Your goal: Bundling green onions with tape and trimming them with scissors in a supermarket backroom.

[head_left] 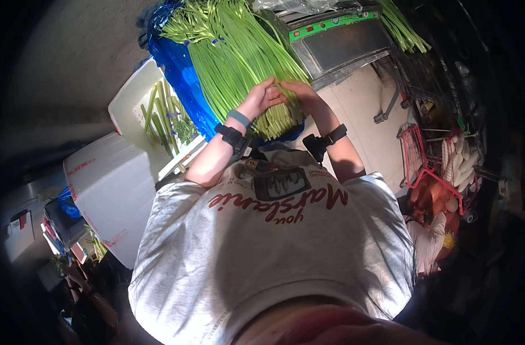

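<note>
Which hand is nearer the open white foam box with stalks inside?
Left. The left hand is over the long green stalks, right of the open foam box; the right hand is farther right.

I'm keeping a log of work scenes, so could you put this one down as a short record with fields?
Left hand: over the long green stalks, fingers partly curled; grip unclear
Right hand: close beside the left, also at the stalks; grip unclear
Beside the stalks, left: blue plastic sheet
Farther left: white box with loose cut stalks inside
Right of the stalks: dark panel with a green strip
</note>
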Tool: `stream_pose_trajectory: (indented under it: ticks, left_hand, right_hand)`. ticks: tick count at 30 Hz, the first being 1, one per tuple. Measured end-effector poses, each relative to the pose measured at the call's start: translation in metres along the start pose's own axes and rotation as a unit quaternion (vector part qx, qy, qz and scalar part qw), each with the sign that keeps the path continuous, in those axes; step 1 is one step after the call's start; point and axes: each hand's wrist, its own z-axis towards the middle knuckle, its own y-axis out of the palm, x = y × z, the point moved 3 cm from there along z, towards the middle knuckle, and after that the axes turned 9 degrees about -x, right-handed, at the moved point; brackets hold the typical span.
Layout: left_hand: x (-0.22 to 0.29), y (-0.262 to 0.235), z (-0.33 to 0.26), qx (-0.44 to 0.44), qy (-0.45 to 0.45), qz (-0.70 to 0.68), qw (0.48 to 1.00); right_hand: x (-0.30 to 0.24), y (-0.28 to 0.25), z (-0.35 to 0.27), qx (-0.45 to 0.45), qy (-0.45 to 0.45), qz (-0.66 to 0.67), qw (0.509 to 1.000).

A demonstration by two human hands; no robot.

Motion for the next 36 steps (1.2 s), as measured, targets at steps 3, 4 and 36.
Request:
stream_pose_trajectory:
  ticks: [3, 4, 36]
  left_hand:
    - [-0.006, -0.025, 0.019, -0.113, -0.010, -0.069, 0.991]
    - [-0.007, -0.016, 0.025, -0.086, -0.014, -0.055, 0.995]
    - [-0.040, 0.049, 0.052, -0.025, 0.142, -0.228, 0.963]
  right_hand:
    - [0.009, -0.008, -0.001, -0.112, -0.029, -0.093, 0.989]
    - [0.024, -0.035, 0.007, -0.123, -0.104, -0.222, 0.962]
    - [-0.043, 0.014, -0.038, 0.045, -0.449, -0.477, 0.754]
